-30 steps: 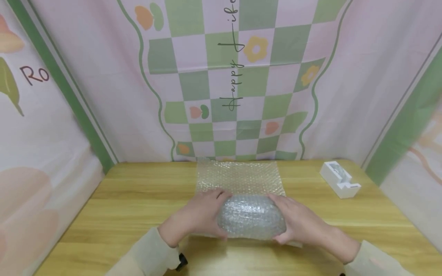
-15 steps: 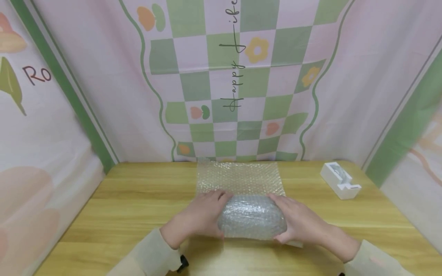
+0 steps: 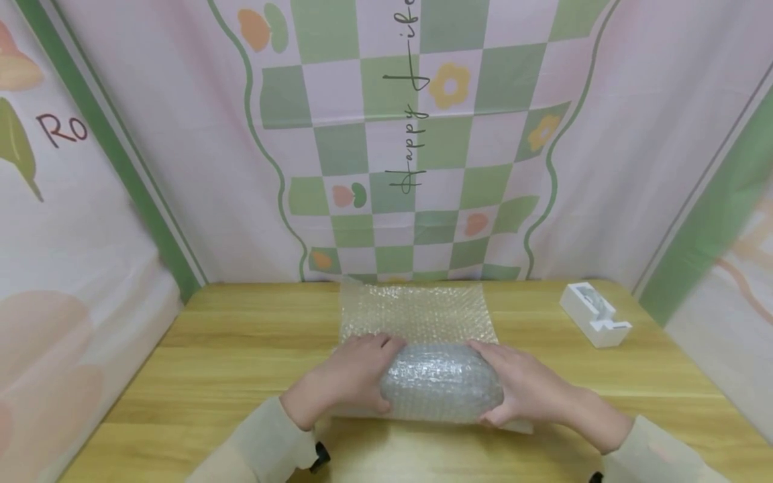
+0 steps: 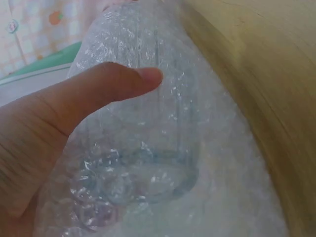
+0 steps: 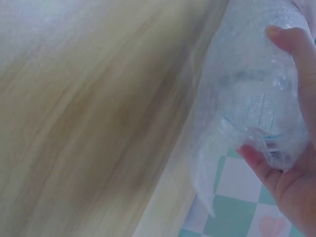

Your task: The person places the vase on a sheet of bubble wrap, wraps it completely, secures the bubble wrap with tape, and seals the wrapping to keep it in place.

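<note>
Gripped at both ends, the wrapped bundle (image 3: 441, 382) lay at the lower centre of the head view, its long axis running left to right. The left hand (image 3: 357, 372) and right hand (image 3: 521, 390) each clasped one end, neither plainly nearer. Loose bubble wrap (image 3: 417, 312) stretched beyond it, crosswise to that axis, toward the frame's middle.

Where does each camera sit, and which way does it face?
Head: worn on the head, facing forward and down at the table, bubble wrap and dispenser; left hand, right hand and sleeves show.
Left wrist: worn there, facing along the bubble wrap, clear vessel inside; left hand partly shows.
Right wrist: worn there, facing the bubble wrap, table and checked cloth; right hand partly shows.
Shared: both wrist views show bubble wrap and table.
</note>
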{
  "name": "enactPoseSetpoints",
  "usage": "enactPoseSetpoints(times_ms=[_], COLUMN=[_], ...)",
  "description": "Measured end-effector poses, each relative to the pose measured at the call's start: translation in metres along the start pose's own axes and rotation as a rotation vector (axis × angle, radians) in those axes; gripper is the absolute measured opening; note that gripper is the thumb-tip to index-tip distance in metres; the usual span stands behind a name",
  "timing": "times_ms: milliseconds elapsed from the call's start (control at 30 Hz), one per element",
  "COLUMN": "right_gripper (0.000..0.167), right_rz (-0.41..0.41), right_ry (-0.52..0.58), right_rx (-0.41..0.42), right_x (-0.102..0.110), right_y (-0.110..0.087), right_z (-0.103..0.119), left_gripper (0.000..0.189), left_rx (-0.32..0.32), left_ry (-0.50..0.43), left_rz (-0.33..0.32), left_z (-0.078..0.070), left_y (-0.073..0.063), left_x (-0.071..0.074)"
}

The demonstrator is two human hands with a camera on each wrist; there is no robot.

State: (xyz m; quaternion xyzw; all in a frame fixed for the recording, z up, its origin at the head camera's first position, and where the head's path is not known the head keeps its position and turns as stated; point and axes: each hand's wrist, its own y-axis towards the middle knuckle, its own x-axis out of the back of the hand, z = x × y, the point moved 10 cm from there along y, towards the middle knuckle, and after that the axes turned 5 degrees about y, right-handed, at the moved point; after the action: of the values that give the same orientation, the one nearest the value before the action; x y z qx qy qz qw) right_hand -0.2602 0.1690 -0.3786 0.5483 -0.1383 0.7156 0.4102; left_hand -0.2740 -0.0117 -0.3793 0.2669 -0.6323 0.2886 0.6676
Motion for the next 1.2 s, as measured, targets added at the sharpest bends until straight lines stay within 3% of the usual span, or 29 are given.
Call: enactPoseSetpoints(times_ms=[367, 667, 1200], right_gripper=[0.112, 0.112, 0.112], right_rz=[0.053, 0.143, 0.22], right_ry=[0.033, 0.11, 0.162], right_rx=[-0.029, -0.05, -0.071], right_x=[-0.001, -0.002, -0.001], right_y=[0.0, 0.006, 0.009], right_z=[-0.001, -0.001, 0.001], left_gripper=[0.1, 0.099, 0.099], left_rx=[-0.027, -0.023, -0.029], left_ry=[-0.068, -0.168, -0.168], left_rz=[0.034, 0.092, 0.128], left_z=[0.002, 0.006, 0.005], left_y=[0.002, 0.004, 0.003], left_x=[-0.003, -0.009, -0.011])
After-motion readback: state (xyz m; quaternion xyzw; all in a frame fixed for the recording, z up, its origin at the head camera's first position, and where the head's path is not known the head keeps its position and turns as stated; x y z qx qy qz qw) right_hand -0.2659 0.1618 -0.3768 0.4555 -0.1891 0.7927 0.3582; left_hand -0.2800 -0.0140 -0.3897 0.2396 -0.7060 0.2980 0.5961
